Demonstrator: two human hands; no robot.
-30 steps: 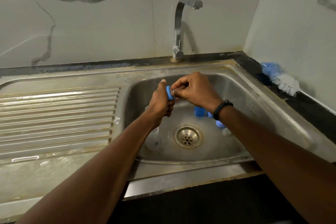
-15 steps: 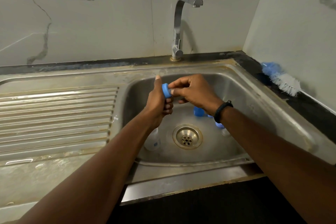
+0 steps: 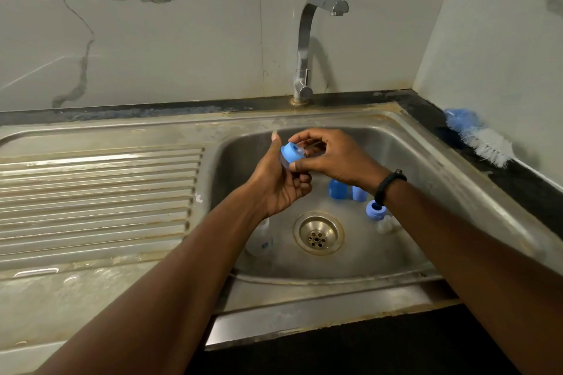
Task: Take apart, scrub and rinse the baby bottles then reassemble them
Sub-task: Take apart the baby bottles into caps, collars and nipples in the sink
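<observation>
Above the stainless steel sink basin (image 3: pixel 426 167), the left hand (image 3: pixel 280 179) grips a blue plastic bottle collar (image 3: pixel 291 153) while the right hand (image 3: pixel 338 155) pinches its clear teat (image 3: pixel 300 151); more blue bottle parts (image 3: pixel 338 189) lie in the basin to the right.

Blue caps (image 3: pixel 338 189) (and drain (image 3: pixel 318 233)) crowd basin floor.

Pretty dim, flat light, soft shadow behind the faucet (image 3: pixel 307 49), wide-angle bending at edges, bottle brush (image 3: pixel 481 141) maybe slightly blurry.
</observation>
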